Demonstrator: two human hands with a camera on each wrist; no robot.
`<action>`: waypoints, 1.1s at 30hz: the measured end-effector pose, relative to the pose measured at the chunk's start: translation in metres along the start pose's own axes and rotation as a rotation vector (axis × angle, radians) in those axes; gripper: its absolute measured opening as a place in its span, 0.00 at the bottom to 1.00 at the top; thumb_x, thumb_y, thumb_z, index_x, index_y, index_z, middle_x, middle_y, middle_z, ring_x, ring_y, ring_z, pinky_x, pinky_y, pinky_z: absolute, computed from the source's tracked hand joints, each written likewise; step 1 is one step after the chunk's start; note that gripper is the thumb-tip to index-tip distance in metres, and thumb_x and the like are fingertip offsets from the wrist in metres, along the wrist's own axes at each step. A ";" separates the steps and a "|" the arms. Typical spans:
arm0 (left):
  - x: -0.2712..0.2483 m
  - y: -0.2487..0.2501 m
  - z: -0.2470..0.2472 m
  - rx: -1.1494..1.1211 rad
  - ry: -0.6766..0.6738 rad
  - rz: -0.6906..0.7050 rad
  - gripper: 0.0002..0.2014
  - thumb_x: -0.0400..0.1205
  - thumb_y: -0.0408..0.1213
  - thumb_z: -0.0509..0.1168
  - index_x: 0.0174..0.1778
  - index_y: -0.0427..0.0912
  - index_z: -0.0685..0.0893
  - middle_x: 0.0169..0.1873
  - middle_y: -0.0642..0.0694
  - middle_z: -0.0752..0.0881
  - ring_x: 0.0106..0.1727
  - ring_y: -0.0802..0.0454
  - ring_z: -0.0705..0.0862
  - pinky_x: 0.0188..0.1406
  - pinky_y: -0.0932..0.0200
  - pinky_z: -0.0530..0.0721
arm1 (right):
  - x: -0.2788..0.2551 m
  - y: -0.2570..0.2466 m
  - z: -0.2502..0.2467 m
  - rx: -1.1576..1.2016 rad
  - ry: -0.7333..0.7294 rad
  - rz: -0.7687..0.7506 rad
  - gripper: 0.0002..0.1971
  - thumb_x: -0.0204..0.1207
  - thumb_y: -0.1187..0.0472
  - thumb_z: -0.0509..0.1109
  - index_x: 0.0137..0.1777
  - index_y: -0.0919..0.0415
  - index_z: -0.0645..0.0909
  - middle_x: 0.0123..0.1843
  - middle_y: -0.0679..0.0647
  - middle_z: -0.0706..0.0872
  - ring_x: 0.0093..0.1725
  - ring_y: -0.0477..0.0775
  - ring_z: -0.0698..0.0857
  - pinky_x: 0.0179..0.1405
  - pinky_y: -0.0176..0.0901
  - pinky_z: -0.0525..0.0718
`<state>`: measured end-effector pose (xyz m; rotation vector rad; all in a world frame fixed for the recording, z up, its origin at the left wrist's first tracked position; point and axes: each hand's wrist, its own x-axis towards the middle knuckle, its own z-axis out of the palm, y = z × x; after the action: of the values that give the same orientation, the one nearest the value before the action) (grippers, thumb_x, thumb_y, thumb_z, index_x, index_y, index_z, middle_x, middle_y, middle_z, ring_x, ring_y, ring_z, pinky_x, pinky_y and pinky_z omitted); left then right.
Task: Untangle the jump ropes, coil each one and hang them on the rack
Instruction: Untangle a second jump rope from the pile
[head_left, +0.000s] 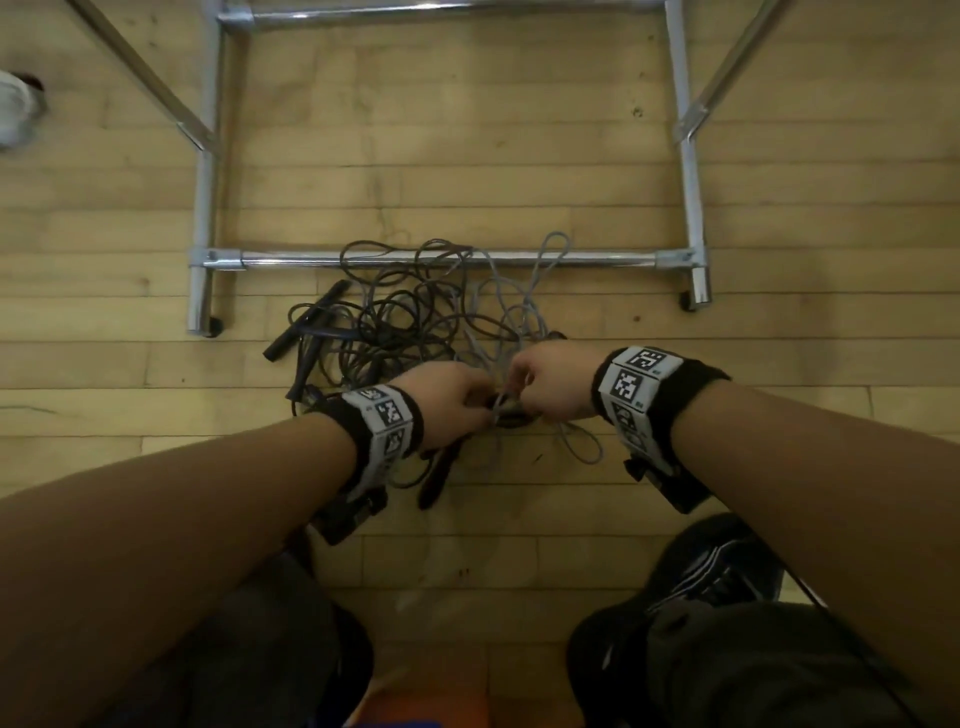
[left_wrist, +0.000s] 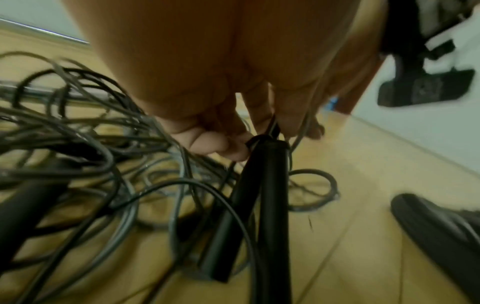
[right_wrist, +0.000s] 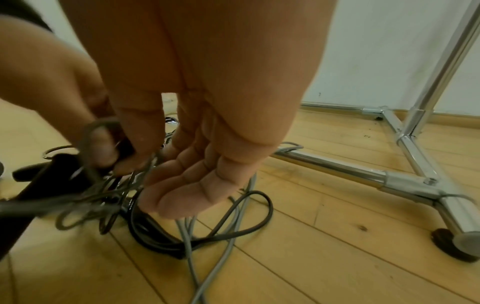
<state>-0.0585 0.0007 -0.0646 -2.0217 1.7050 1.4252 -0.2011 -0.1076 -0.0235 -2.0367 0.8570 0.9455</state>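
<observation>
A tangle of black rope (head_left: 395, 312) and grey rope (head_left: 524, 291) lies on the wooden floor against the rack's lower bar (head_left: 415, 258). My hands meet over its near edge. My left hand (head_left: 480, 402) pinches the top of a black handle (left_wrist: 272, 195), which hangs down beside a second handle (left_wrist: 226, 236). My right hand (head_left: 519, 389) pinches a loop of the grey rope (right_wrist: 187, 236) between thumb and forefinger (right_wrist: 137, 156), close against the left hand (right_wrist: 52, 82); its other fingers curl loosely. Black cord (right_wrist: 233, 234) loops under it.
The chrome rack (right_wrist: 337, 166) stands on small casters (right_wrist: 457, 246), with uprights at left and right. More loose black handles (head_left: 306, 327) lie at the tangle's left. My black shoe (head_left: 711, 566) is at the lower right. A white object (head_left: 15, 109) lies at the far left.
</observation>
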 end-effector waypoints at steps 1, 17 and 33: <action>-0.005 -0.001 -0.009 -0.093 0.049 -0.019 0.02 0.88 0.52 0.68 0.53 0.61 0.83 0.46 0.58 0.85 0.48 0.55 0.85 0.40 0.57 0.79 | -0.003 -0.002 -0.003 0.024 0.020 0.007 0.13 0.84 0.58 0.67 0.67 0.53 0.83 0.54 0.52 0.87 0.49 0.53 0.86 0.40 0.44 0.84; -0.046 0.003 -0.083 -1.030 0.508 -0.003 0.16 0.74 0.56 0.78 0.48 0.49 0.92 0.41 0.44 0.95 0.44 0.42 0.96 0.44 0.46 0.93 | -0.069 -0.027 -0.016 0.937 0.024 -0.139 0.14 0.84 0.69 0.69 0.68 0.67 0.83 0.61 0.70 0.90 0.60 0.69 0.91 0.62 0.58 0.91; -0.111 0.050 -0.103 -0.776 0.362 -0.057 0.10 0.81 0.45 0.77 0.41 0.42 0.93 0.41 0.39 0.94 0.38 0.47 0.95 0.40 0.51 0.94 | -0.131 -0.060 -0.030 0.751 0.106 -0.358 0.13 0.83 0.67 0.71 0.66 0.67 0.85 0.57 0.65 0.93 0.56 0.62 0.94 0.57 0.52 0.92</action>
<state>-0.0326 -0.0046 0.0924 -2.8308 1.2722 2.0173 -0.2104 -0.0669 0.1180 -1.5062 0.7196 0.2495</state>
